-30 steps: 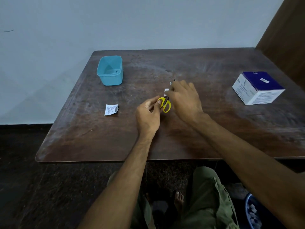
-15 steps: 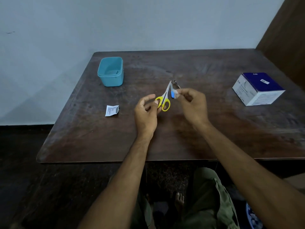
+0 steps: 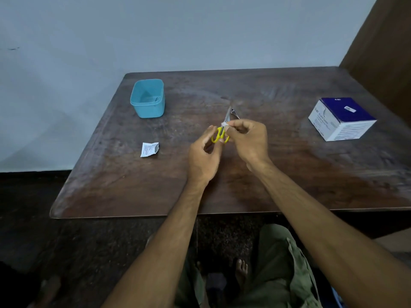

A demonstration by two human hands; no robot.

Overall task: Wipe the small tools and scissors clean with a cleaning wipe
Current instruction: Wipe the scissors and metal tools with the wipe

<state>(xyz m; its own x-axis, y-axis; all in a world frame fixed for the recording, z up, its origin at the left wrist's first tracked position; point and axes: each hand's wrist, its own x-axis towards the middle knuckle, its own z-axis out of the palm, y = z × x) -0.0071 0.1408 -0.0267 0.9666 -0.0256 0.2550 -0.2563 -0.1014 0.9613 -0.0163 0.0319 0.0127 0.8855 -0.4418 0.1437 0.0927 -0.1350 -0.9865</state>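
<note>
From my remote station I note the left hand (image 3: 203, 156) pinching the yellow handle loops of the scissors (image 3: 221, 132) between thumb and fingertips, just above the table (image 3: 289, 174) near its centre, blades pointing toward 12 o'clock. The right hand (image 3: 250, 141) pinches a small white cleaning wipe (image 3: 224, 124) against the blades just above the handles, fingers curled round it. In my judgement the step in hand is the wiping of the blades. To do it well I would keep the left pinch firm on the loops, draw the wipe from pivot toward tip along the flat faces and not across the edge, then turn the scissors to treat the other face. The main risk I see is a fingertip sliding onto the cutting edge. Just beyond the blade tips, at 12 o'clock from the hands, lies a small dark metal tool (image 3: 235, 113); I cannot tell its type. The blades are thin, grey and smooth; the handles are glossy moulded plastic. The table is dark, worn wood with a scuffed, streaked finish and rounded corners. At 10 o'clock stands a blue plastic tub (image 3: 148, 98), square with rounded corners. A torn white sachet (image 3: 149, 149) lies at 9 o'clock, and a cardboard box (image 3: 341, 118), navy on top with white sides, sits at 3 o'clock, well apart.
</note>
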